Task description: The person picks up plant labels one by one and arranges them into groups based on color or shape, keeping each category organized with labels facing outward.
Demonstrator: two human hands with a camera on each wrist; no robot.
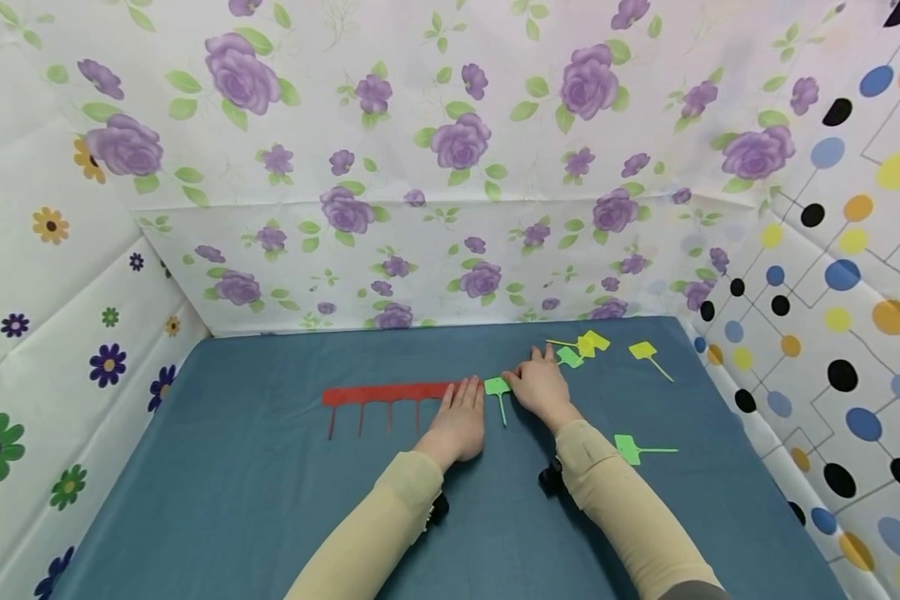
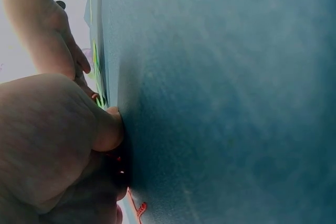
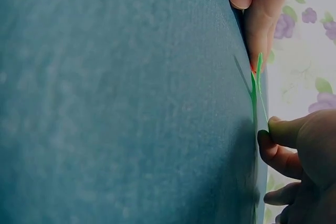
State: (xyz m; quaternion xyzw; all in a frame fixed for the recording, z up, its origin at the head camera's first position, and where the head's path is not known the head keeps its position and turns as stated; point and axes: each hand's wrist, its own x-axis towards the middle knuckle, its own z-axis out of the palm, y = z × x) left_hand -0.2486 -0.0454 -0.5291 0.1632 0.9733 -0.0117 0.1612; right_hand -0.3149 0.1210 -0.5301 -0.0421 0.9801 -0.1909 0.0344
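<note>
Several red flag-shaped tags [image 1: 382,392] lie side by side in a row, thin stems pointing toward me. My left hand [image 1: 459,423] rests flat with straight fingers over the right end of that row, hiding part of it. Just right of those fingertips is a green flag-shaped tag [image 1: 498,386], its stem also toward me. My right hand [image 1: 543,387] pinches this tag's right edge between thumb [image 3: 281,129] and forefinger. In the right wrist view the green tag [image 3: 254,95] stands slightly raised at the cloth, near the left hand's fingertips.
Beyond my right hand lie another green tag [image 1: 569,357] and overlapping yellow tags [image 1: 587,344]. A single yellow tag [image 1: 643,350] sits farther right. Nearer me, a green tag [image 1: 627,450] points its stem right. Blue cloth [image 1: 217,500] covers the table; patterned sheets [image 1: 420,283] enclose it.
</note>
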